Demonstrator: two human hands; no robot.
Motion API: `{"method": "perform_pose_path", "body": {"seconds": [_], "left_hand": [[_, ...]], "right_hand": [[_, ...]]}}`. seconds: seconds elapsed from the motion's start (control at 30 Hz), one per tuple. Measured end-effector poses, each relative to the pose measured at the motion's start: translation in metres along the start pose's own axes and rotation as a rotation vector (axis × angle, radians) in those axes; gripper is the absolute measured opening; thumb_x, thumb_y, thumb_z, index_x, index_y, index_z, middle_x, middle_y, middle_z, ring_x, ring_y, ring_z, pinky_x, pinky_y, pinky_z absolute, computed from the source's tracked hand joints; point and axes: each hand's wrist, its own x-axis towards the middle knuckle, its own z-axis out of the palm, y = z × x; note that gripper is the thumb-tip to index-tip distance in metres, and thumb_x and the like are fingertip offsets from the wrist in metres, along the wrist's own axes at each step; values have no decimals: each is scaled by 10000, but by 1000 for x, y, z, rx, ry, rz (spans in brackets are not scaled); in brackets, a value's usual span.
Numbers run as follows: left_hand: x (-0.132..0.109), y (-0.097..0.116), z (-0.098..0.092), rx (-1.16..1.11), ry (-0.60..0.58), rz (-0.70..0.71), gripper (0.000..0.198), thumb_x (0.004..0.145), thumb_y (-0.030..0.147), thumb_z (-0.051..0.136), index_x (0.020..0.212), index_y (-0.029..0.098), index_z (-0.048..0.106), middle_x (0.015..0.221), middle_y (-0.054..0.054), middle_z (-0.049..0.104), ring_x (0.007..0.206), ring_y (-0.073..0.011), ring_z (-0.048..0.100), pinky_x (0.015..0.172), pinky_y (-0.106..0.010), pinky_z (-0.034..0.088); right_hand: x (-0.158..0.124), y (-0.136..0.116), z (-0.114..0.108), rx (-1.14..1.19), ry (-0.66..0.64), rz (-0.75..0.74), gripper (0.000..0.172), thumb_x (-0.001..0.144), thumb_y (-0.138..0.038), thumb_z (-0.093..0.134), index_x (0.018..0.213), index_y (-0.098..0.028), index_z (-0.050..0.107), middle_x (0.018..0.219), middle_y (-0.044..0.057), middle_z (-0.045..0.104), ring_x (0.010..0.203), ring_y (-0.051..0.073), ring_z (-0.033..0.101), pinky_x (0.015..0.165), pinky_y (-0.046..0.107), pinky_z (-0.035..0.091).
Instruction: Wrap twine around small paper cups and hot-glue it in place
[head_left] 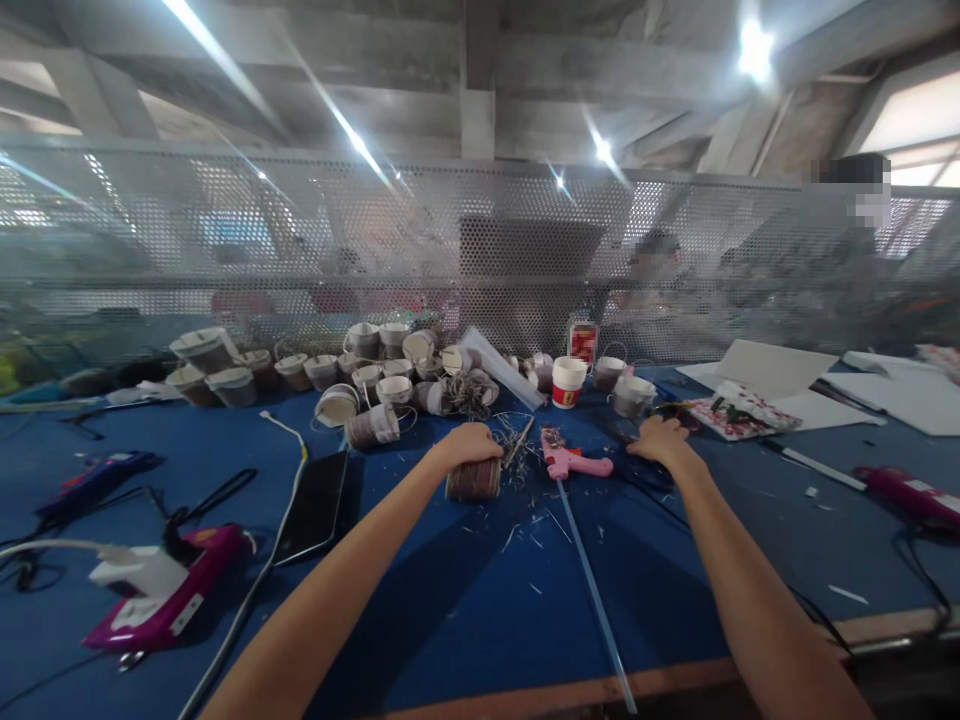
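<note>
Two bare forearms [330, 570] are spanning the near edge of the blue table [465, 620], one on either side of the pink glue gun [564, 462]. From the gun's rear, a long glue stick [596, 595] is running toward that same edge. Left of the gun, the left hand [469, 447] is gripping a brown wrapped pot [474, 480], its fingers closing over the upper side. Loose scraps [516, 492] are lying between that pot and the gun. Right of the gun, the right hand [660, 440] is hanging low with its fingers spreading and bending downward near some dark cord [646, 478]; whether it is holding anything, I cannot tell. Beyond the gun, a red-and-white paper cup [568, 384] is standing upright, while many similar pots [373, 427] are crowding the table to the far left of it. Farther left of the gun, a dark phone [313, 505] is lying flat.
</note>
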Motion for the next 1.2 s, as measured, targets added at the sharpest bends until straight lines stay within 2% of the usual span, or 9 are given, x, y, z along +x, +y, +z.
{"method": "perform_pose_path", "body": {"seconds": [0.1,0.3,0.4,0.53,0.67,0.83,0.97,1.07,1.2], "left_hand": [[3,-1,2,21,-27,0,239,620,274,532,751,147,687,810,-84,687,764,-223,605,652,-259,426],[-3,8,2,50,-19,76,299,652,304,531,868,155,674,912,-91,676,880,-241,594,711,-270,426],[-6,13,5,11,-7,119,330,627,273,576,927,157,653,833,-67,684,826,-222,606,684,-256,426],[-3,10,9,-239,8,131,276,580,161,592,846,148,664,673,-21,673,694,-184,609,634,-241,423],[4,0,11,-428,100,72,228,569,153,612,791,126,658,656,-29,664,659,-175,602,614,-249,423],[12,-7,15,-640,176,-2,184,618,155,604,795,106,612,635,-31,639,532,-121,561,514,-229,414],[13,-6,16,-814,244,-45,153,643,117,601,793,108,572,571,8,591,465,-79,513,491,-214,416],[12,-5,15,-903,274,-63,137,631,90,620,752,111,558,513,40,547,440,-64,491,487,-205,409],[13,-3,13,-974,300,-88,152,599,66,654,703,108,551,497,46,545,431,-52,480,484,-193,399]], "right_hand": [[-3,3,-3,-1,-27,-28,716,597,-372,660,1186,-12,469,1226,284,448,1158,373,423,850,416,410],[-1,11,-4,109,-153,-181,401,638,-343,621,918,-56,634,1003,214,619,909,284,607,710,296,462],[0,7,0,147,-148,-217,275,679,-340,576,798,-105,656,849,165,664,806,248,636,628,260,456],[1,3,2,167,-96,-241,284,742,-351,495,713,-111,645,823,187,664,808,271,633,620,274,439],[4,3,1,219,51,-320,261,753,-321,467,784,-111,619,874,181,654,866,280,614,687,293,431],[1,0,1,598,301,-672,251,680,-233,502,911,-158,561,881,84,644,835,210,606,762,297,438],[-6,-2,-4,697,404,-721,229,673,-313,555,856,-176,541,764,45,613,711,196,581,697,318,447],[-13,-2,-9,739,368,-788,216,672,-342,579,806,-182,524,700,20,581,664,175,552,659,294,439],[-28,-8,-16,714,146,-977,198,695,-324,551,817,-171,524,705,13,572,670,167,533,632,267,418]]}}
